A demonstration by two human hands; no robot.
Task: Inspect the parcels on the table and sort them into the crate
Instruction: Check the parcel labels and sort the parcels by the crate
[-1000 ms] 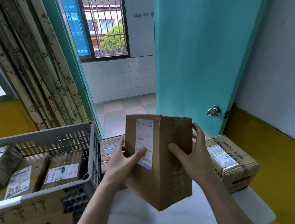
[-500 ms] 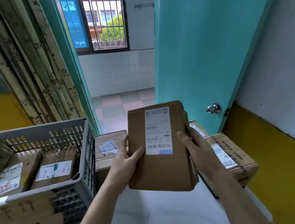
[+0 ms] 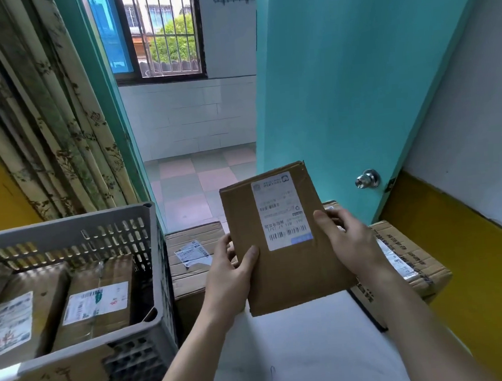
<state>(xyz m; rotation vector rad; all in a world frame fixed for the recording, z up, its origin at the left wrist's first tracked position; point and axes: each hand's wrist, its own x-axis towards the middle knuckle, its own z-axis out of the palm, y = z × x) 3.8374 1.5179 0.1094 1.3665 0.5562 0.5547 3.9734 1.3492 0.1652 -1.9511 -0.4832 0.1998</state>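
A grey slatted crate (image 3: 67, 232) is standing well to the left of both hands, and labelled parcels (image 3: 98, 301) are already lying flat inside it, side by side, labels up; how much room is being left cannot be told from this angle. Nearer the middle, a flat cardboard parcel (image 3: 280, 236) is being held up off the white table (image 3: 310, 351) — long axis upright, slightly tilted, its label (image 3: 281, 212) being turned toward the camera. The left hand (image 3: 232, 276) is gripping its left edge, thumb pressed on the front face, fingers curled behind. The right hand (image 3: 350, 242) is clasping the right edge, thumb lying beside the label. The crate is lying on the left hand's side, so a leftward carry is judged to be the likely next move — inspection seemingly under way. Behind the fingers, a taped box (image 3: 188, 255) is resting against the crate; to the right of the right hand, another box (image 3: 411, 253) is waiting.
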